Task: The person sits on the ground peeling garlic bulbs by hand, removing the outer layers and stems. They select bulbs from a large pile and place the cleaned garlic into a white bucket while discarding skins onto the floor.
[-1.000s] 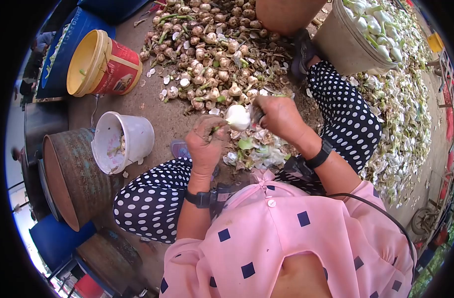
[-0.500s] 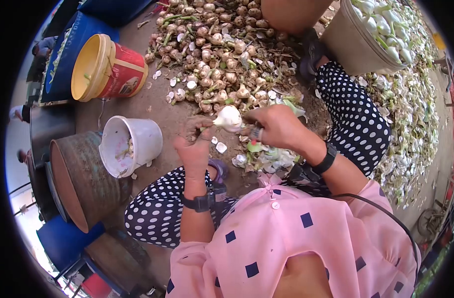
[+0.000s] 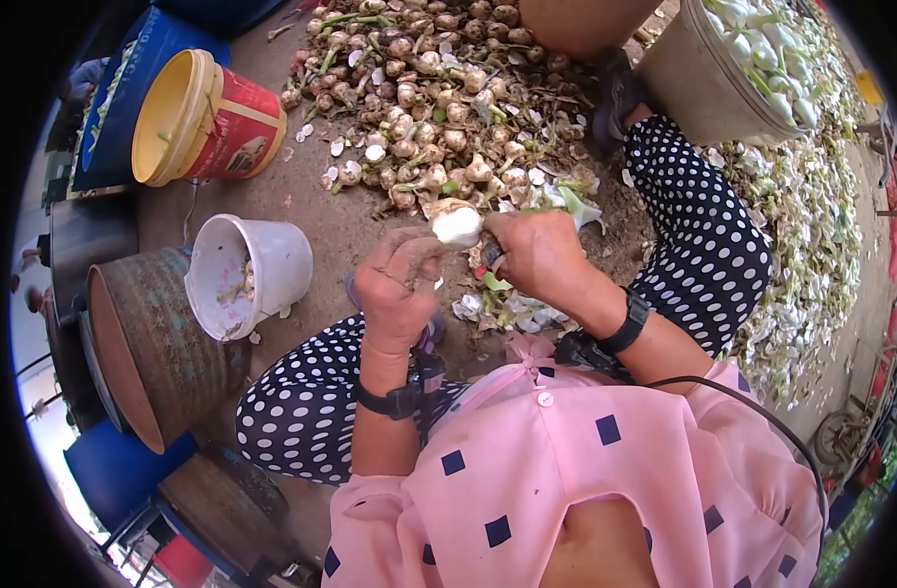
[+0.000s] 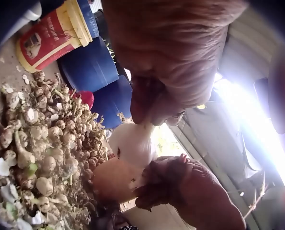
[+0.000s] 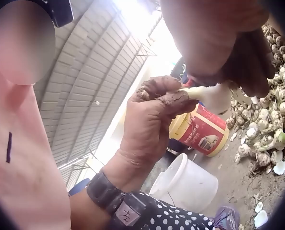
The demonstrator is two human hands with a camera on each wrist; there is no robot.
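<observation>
A white garlic bulb [image 3: 456,225] with brownish skin on its upper side is between the two hands, over the ground. My left hand [image 3: 395,284] pinches its stem, which shows pale in the right wrist view between thumb and fingers [image 5: 168,98]. My right hand [image 3: 545,253] is at the bulb's other side, fingers curled round a small dark tool [image 3: 492,255] with a red spot; its blade cannot be made out. In the left wrist view the bulb [image 4: 132,143] hangs between both hands' fingertips.
Unpeeled bulbs [image 3: 409,118] lie heaped ahead. A yellow-red bucket [image 3: 238,127], a white bucket [image 3: 282,265] and a rusty drum [image 3: 164,333] stand at left. A large bucket [image 3: 694,88] of peeled bulbs is at upper right, beside scattered peelings [image 3: 801,265].
The bulb has turned between the hands, with brownish skin now showing on top. The left hand has come closer to the right one, its fingers now further over the stem.
</observation>
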